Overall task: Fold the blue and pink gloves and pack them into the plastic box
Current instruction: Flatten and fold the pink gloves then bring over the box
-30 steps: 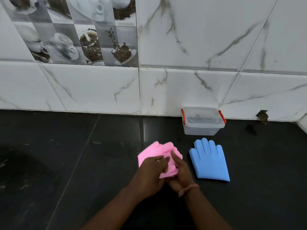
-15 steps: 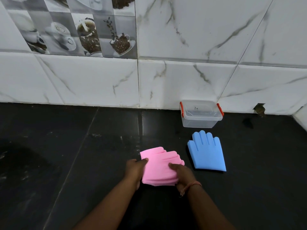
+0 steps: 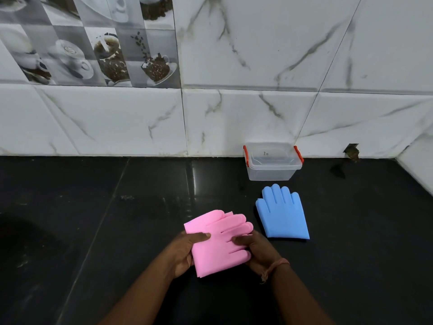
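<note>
**Pink glove held at both sides, blue glove and box waiting**

Dark stone counter [image 3: 70,231] runs back to a wall of white marbled tiles [image 3: 257,113], and everything for the job sits close together on the right half. Both hands hold the pink glove [image 3: 218,245] just above the counter: the left hand [image 3: 185,252] grips its left edge with the thumb on top, and the right hand [image 3: 255,249] pinches the finger end, thumb laid across it. That two-sided hold probably keeps the doubled layers squared up so the fold does not spring apart. The blue glove [image 3: 281,214] lies flat and unfolded just beside it, fingers pointing to the wall. The plastic box [image 3: 273,164] stands against the tiles right behind the blue glove, its lid apparently on, red clips at each end, within easy reach for packing.
</note>
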